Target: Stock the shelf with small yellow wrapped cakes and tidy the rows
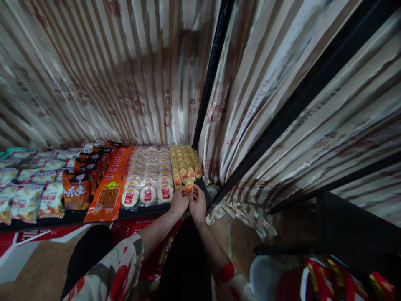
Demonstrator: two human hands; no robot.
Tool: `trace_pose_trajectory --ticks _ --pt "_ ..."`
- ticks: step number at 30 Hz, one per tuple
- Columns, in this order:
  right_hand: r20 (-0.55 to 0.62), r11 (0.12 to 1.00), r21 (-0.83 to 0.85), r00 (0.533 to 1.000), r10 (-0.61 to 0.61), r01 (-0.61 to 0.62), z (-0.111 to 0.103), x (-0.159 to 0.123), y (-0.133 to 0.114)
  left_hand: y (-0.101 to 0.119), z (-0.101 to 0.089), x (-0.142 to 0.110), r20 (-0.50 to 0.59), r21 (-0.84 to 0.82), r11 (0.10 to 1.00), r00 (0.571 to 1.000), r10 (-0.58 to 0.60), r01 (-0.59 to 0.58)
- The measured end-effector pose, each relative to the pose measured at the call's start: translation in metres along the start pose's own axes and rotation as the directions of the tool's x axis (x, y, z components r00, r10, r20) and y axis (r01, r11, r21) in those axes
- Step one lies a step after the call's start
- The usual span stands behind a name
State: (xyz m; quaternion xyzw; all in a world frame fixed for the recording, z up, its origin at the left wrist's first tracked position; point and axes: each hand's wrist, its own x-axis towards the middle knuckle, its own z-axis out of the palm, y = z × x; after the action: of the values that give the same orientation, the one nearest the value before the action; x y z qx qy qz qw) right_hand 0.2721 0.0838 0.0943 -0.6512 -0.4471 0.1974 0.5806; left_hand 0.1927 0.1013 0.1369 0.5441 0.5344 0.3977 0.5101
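Note:
Both my hands meet at the front right corner of a low black shelf. My left hand and my right hand pinch a small yellow snack packet with a red label, holding it upright between the fingertips. It stands at the front end of the rows of the same yellow packets. To the left lie rows of round white cakes in clear wrap with red labels.
Further left on the shelf lie flat orange packs, dark orange bags and pale snack bags. Striped curtains hang behind. Black frame bars rise at the corner. A red crate sits below.

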Motion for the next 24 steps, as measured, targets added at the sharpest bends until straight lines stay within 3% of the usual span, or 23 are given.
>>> trace_pose_trajectory --ticks 8,16,24 --pt "0.0 1.0 -0.022 1.0 0.002 -0.002 0.011 0.016 0.007 0.008 0.0 0.009 -0.021 0.052 0.998 0.999 -0.041 0.042" --pt "-0.003 1.0 -0.019 1.0 0.008 -0.008 0.017 0.023 0.009 0.008 0.0 0.017 -0.035 0.143 0.99 0.999 0.001 0.004" --pt "0.028 0.998 -0.047 0.999 -0.032 0.033 0.02 0.026 0.013 0.002 0.0 0.023 -0.046 0.128 0.992 0.999 0.007 -0.001"
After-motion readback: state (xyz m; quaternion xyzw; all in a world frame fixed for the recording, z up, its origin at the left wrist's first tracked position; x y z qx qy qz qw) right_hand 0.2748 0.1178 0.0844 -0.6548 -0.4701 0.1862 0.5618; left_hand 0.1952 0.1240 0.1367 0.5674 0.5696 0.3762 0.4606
